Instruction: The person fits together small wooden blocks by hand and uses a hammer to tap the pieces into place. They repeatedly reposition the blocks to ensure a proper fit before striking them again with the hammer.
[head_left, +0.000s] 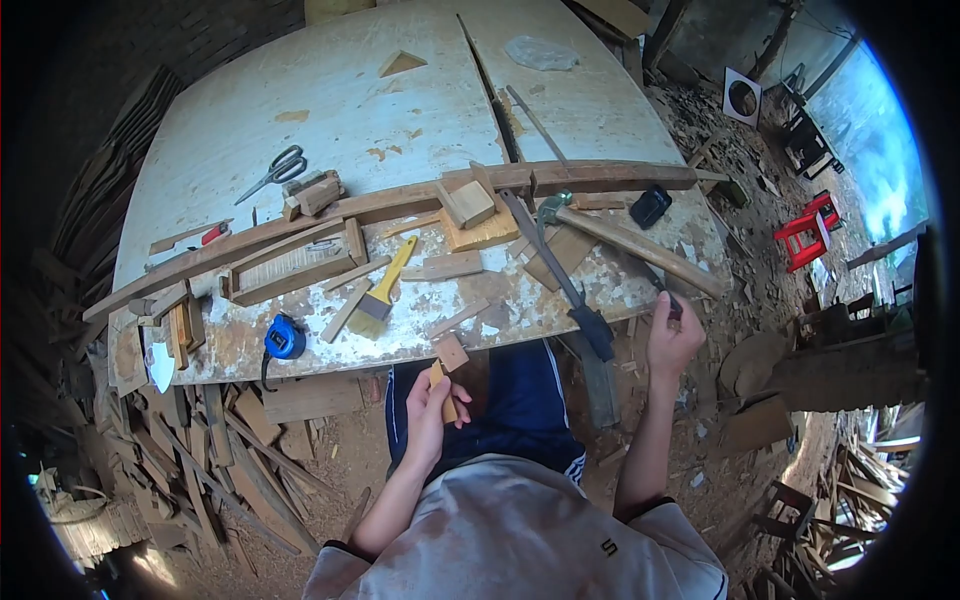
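While the person sits at the workbench (300,90), each hand grips a small item below the near edge.

The left hand (428,405) is closed around a short, pale wood stick (441,385), held roughly upright over the lap; its upper end nearly meets a small square wood block (451,352) at the table edge. The right hand (672,338) pinches a thin dark tool (672,303); its type cannot be told. Farther on lie a blue tape measure (285,338), a yellow-handled brush (380,295), a hammer (620,240), then scissors (274,174).
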